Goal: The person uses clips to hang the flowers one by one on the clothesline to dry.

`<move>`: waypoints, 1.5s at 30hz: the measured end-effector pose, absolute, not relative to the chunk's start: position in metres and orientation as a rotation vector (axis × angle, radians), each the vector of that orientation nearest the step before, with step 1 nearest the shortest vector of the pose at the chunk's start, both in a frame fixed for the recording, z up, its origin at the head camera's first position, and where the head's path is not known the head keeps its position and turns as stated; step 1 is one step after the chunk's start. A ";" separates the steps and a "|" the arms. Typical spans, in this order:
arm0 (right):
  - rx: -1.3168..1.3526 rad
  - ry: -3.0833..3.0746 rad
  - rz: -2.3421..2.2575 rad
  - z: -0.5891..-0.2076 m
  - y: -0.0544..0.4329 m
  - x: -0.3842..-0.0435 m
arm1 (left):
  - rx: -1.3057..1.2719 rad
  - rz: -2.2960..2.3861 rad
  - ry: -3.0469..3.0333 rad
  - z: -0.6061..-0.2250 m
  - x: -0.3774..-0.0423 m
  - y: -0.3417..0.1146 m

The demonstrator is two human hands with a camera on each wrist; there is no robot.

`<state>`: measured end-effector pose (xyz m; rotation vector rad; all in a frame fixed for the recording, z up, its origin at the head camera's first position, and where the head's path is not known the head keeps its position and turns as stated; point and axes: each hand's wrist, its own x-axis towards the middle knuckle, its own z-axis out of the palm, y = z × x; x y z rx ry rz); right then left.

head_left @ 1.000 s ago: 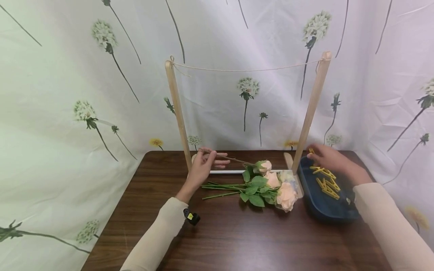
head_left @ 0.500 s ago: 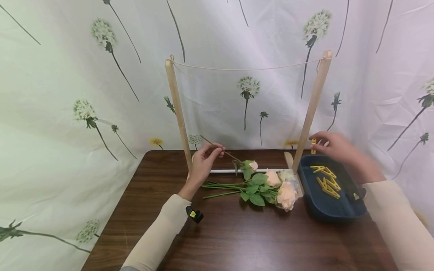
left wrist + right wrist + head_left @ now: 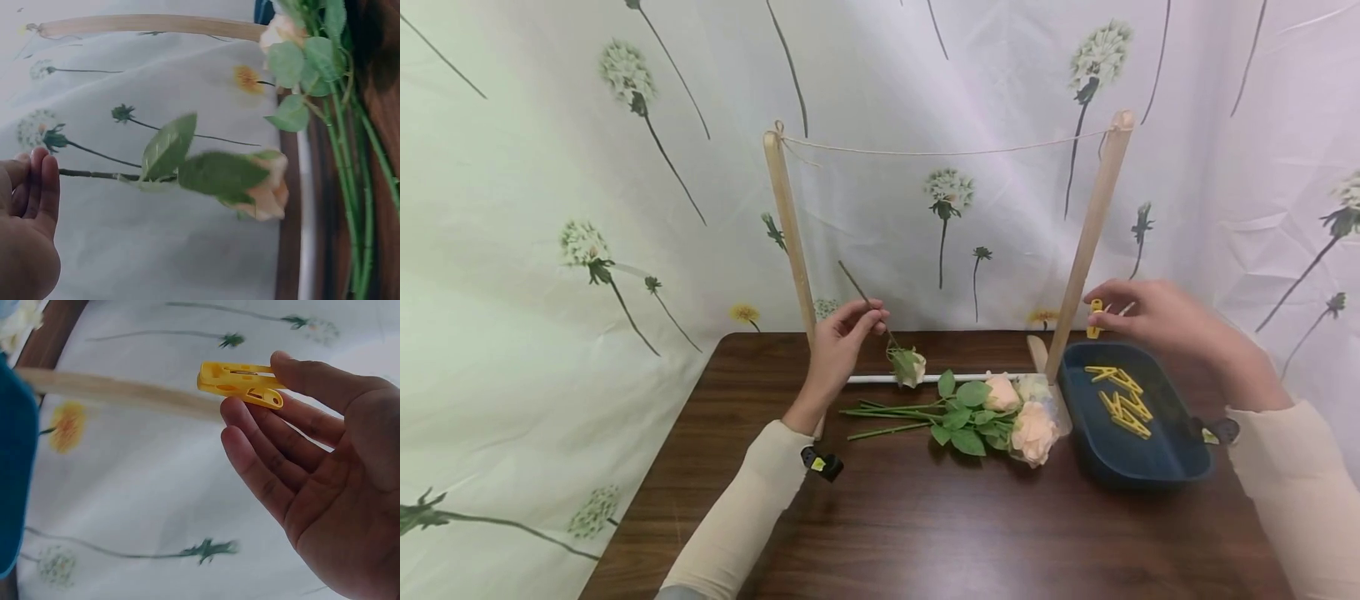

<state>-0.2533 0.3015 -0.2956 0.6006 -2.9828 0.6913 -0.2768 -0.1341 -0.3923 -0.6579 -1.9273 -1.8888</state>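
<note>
Yellow, a peg (image 3: pixel 215 377) sits pinched between thumb and fingers of the right hand (image 3: pixel 1161 318), the other fingers slightly bent. The left hand (image 3: pixel 839 340) pinches the stem of a rose (image 3: pixel 912 367), which slants bloom-down above the worktop (image 3: pixel 925 533). A yellow mark on the black strap device (image 3: pixel 829 467) at the left wrist is too small to read. Nearby, more roses (image 3: pixel 1034 432) lie flat. A blue bin (image 3: pixel 1161 463) holds other pegs (image 3: pixel 1126 423). Beyond, string (image 3: pixel 943 153) joins two wooden posts (image 3: pixel 1092 229) before flower-printed cloth (image 3: pixel 880 75).
</note>
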 end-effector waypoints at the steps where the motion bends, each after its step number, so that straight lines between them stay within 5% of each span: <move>1: 0.624 -2.969 0.688 -0.293 0.298 -0.251 | -0.651 -1.879 -1.927 -0.389 -0.276 -0.135; 26: 1.058 -2.563 0.768 -0.229 0.178 -0.253 | -0.645 -1.796 -1.748 -0.324 -0.290 -0.149; 45: 0.852 -2.385 1.064 -0.172 0.089 -0.278 | -0.553 -1.783 -1.670 -0.287 -0.308 -0.144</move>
